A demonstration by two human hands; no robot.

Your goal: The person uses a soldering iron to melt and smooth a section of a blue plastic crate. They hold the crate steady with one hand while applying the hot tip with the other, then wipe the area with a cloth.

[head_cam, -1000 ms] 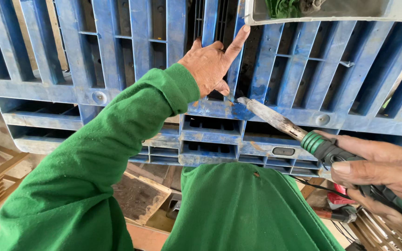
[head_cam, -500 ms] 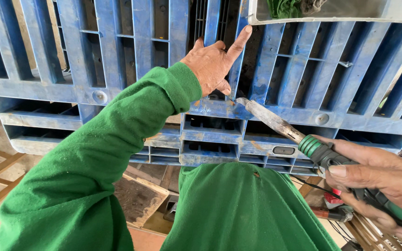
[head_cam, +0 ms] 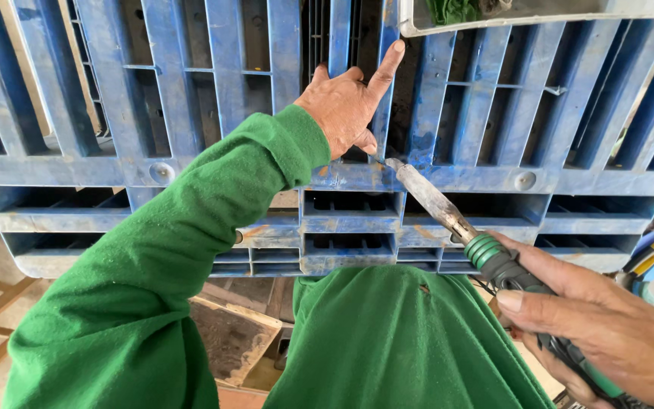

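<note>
Soldering iron (head_cam: pixel 448 212): gripped by right hand (head_cam: pixel 592 326), tip at blue plastic pallet (head_cam: pixel 191 174) crossbar, just below open left hand (head_cam: pixel 346 106) pressing slats.

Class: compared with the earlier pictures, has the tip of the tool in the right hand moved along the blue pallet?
Yes. The tool tip has moved up and left along the blue pallet, close under the left hand.

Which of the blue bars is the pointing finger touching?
The left hand rests its pointing finger on the upright blue slat just right of the dark middle gap, directly above the tool's metal tip. The other slats are untouched.
</note>
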